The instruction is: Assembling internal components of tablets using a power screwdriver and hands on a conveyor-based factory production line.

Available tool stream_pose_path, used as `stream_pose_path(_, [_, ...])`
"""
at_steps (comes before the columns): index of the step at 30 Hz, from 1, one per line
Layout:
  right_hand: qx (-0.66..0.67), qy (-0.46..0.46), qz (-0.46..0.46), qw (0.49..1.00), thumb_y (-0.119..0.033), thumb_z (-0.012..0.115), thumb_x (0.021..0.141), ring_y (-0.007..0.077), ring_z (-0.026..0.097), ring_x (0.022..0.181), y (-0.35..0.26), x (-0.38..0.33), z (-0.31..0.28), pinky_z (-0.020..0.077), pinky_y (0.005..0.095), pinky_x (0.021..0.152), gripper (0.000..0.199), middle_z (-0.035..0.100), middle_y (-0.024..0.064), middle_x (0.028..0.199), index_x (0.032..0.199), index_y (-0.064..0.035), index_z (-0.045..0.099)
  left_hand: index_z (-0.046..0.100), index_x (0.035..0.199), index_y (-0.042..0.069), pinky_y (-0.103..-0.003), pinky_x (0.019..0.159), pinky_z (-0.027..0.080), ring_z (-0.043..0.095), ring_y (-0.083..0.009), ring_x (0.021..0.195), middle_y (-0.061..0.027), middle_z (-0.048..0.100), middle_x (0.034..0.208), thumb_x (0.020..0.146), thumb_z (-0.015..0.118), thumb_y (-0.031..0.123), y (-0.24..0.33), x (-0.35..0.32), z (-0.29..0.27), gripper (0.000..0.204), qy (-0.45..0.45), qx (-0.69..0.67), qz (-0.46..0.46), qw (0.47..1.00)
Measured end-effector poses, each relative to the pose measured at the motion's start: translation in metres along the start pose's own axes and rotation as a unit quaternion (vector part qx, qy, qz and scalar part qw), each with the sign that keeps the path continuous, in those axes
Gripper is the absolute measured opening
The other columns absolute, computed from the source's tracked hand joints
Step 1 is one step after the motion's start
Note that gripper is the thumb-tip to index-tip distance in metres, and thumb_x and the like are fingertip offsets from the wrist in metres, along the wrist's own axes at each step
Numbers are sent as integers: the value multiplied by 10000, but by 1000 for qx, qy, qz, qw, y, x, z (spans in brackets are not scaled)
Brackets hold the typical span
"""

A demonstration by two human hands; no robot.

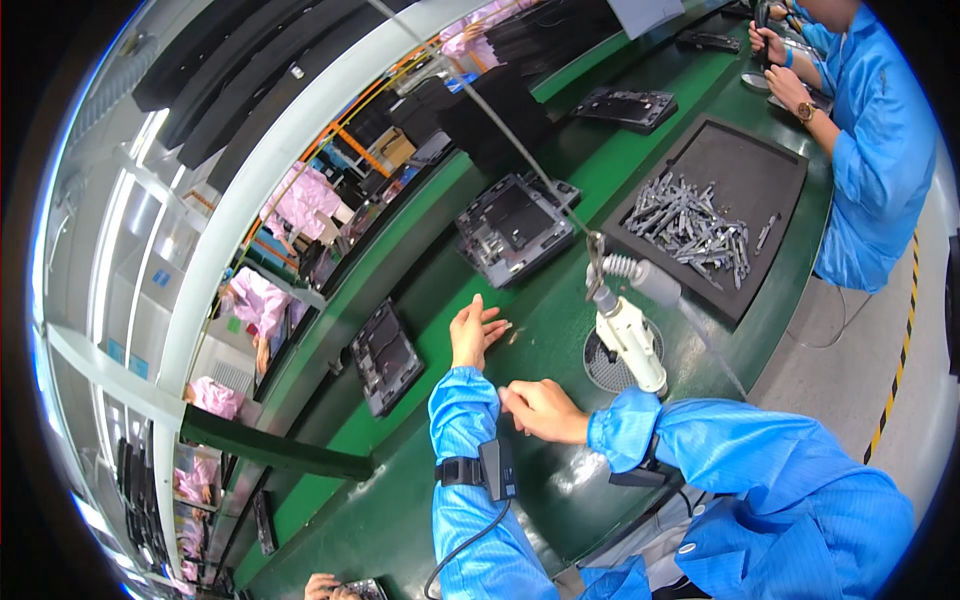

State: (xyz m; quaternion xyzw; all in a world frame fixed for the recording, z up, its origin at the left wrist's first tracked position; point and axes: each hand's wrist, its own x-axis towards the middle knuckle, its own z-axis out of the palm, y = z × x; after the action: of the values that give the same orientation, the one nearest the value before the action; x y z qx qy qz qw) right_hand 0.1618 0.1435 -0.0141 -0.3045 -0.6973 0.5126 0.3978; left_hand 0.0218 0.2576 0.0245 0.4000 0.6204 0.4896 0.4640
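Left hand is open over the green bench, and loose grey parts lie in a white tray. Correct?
No, the tray is black, not white, as the head view shows. The left hand is open over the green bench, and loose grey parts lie in that tray.

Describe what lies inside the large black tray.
The black tray holds a heap of slim grey parts, with some bare surface around; the heap covers whatever is underneath.

Your bare left hand (475, 337) extends forward, fingers parted and loosely bent; nearer your body, to its right, your bare right hand (546, 411) has fingers curled beside your blue-sleeved left forearm (464, 412).
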Motion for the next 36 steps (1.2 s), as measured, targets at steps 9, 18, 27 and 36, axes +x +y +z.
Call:
stream_pose_path(9, [16,164,-65,984,-340,383,964,374,589,581,0,-3,-5,442,446,544,464,583,179,598,689,-32,593,462,1134,-93,-309,658,565,655,-319,826,-224,613,1022,958,454,315,-12,50,49,444,-42,-199,-47,978])
stream_pose_path(18, [128,170,-124,969,-204,440,957,198,558,478,-16,-15,-17,421,309,468,369,536,83,538,658,-19,550,535,1063,-60,-293,719,548,652,-246,821,-149,641,954,954,487,256,5,-59,-6,338,42,-275,117,953])
stream_pose_path(27, [-39,96,-223,969,-108,636,828,196,548,537,-53,-3,-32,418,300,501,168,561,87,669,709,3,593,495,1127,-39,-293,709,526,646,-221,805,-157,635,994,956,479,250,-74,-290,-21,336,194,-278,5,941])
stream_pose_path(36, [-267,-266,-203,904,-215,702,759,225,605,644,-29,-13,-29,475,345,619,227,602,75,901,906,-48,658,585,685,-36,-278,436,416,547,-170,430,-128,588,564,888,596,308,-68,-287,-72,399,146,386,-25,911])
